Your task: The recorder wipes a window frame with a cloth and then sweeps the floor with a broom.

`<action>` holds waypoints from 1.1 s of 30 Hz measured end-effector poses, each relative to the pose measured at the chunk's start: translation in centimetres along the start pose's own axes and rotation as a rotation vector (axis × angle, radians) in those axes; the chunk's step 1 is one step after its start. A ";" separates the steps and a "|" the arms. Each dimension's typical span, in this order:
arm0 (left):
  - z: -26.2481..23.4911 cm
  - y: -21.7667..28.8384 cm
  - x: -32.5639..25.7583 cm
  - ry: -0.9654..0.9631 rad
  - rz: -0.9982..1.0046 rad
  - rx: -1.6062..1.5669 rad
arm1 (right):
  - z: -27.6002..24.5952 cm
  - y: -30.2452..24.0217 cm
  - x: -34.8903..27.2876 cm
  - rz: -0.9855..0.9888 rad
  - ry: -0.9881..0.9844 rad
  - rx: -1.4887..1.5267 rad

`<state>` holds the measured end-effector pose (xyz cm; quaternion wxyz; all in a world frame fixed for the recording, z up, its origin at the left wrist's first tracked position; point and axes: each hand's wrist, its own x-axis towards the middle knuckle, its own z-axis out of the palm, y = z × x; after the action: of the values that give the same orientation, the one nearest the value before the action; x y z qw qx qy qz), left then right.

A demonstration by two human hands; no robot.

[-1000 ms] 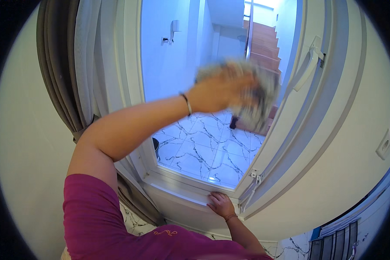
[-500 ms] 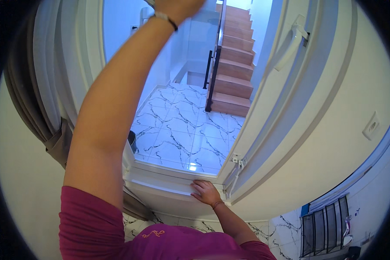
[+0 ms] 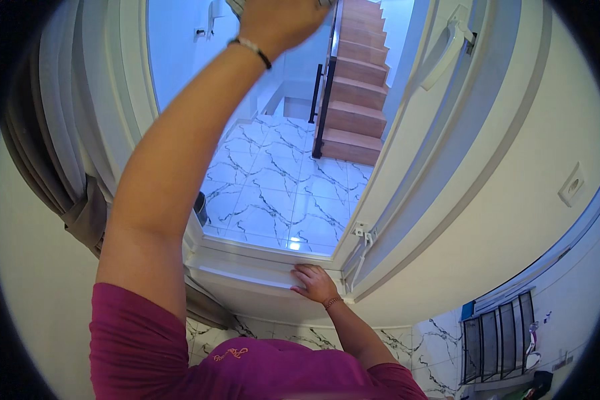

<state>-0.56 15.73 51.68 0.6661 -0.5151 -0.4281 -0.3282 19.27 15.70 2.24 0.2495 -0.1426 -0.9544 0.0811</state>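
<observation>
My left hand (image 3: 281,24) is raised high in front of the window pane, its fingers partly cut off by the top edge. Bits of a greyish striped cloth (image 3: 235,7) stick out beside it, so it seems closed on that cloth. Lower down, my right hand (image 3: 319,285) lies on the white window sill (image 3: 237,273) close to its right corner, fingers stretched out and nothing in them. The white window frame (image 3: 267,249) surrounds the glass. On its right side sits a white handle (image 3: 445,57), with a metal stay (image 3: 361,257) near the bottom corner.
A tied grey curtain (image 3: 87,213) hangs at the left. Through the glass appear wooden stairs (image 3: 357,83) and a marble-patterned floor (image 3: 267,173). On the right wall is a socket (image 3: 571,185). A dark rack (image 3: 500,343) stands at the lower right.
My left hand has come slightly lower in the picture, showing more of the hand and cloth. The whole view has shifted a little; my right hand stays on the sill.
</observation>
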 end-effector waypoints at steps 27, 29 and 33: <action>-11.0 7.1 -46.4 -1.020 -0.707 -0.122 | 2.0 -1.7 -1.7 0.000 -0.032 -0.169; -10.7 8.4 -50.6 -0.616 -0.858 0.015 | 2.0 -1.8 -1.5 -0.011 -0.049 -0.169; -11.6 15.3 -51.2 -0.665 -1.026 -0.390 | 2.1 -1.8 -1.5 0.002 -0.044 -0.190</action>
<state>-5.81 8.17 -2.22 0.1504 -0.4308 -0.7363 -0.4997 19.11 13.38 0.16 0.2137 -0.1647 -0.9629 -0.0062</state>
